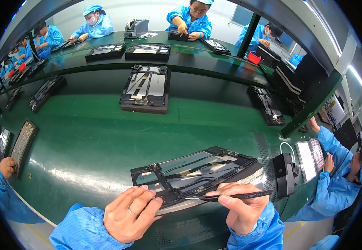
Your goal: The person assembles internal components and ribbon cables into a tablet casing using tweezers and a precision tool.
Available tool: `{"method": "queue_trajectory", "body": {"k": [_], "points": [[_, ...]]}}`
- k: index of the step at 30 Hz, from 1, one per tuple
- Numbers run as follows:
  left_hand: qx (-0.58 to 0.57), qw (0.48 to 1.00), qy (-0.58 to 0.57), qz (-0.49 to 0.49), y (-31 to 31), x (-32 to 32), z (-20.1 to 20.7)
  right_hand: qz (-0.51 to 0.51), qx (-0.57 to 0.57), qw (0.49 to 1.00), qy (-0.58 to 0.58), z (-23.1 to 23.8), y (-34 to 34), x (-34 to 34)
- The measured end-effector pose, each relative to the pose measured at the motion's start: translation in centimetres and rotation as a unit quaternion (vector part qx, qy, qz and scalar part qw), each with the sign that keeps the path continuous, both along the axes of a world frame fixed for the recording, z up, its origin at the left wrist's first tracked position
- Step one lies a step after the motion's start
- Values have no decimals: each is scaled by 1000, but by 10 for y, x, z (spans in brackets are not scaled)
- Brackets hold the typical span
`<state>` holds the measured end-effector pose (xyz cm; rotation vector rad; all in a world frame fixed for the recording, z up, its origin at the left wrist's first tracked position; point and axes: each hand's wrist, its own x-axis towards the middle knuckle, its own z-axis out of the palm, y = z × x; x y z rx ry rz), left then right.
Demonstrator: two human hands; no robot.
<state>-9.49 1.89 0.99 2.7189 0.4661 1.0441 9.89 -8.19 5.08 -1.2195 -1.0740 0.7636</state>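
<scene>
Lower centre of the frame, our left hand (133, 213) lies on the tablet (186, 166) with fingers slightly spread, our right hand (243, 208) pinches the tweezers (249, 195), and one slipping tip could scratch it!

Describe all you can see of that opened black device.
The rectangular device has a black, plastic-looking frame around greyish panels, with dark strips across them. It lies open side up, at a slant, on a pale-edged block on the green table. The left hand rests on its near-left corner; tweezers in the right hand reach its near edge.
</scene>
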Motion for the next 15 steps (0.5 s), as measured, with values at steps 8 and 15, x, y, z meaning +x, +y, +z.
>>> {"method": "queue_trajectory", "body": {"k": [8,15], "points": [[-2,1000,2,5,-5,6,0,-20,-9,1000,8,1,-5,7],[1,1000,11,14,-7,8,1,13,4,1000,13,1,-4,10]]}}
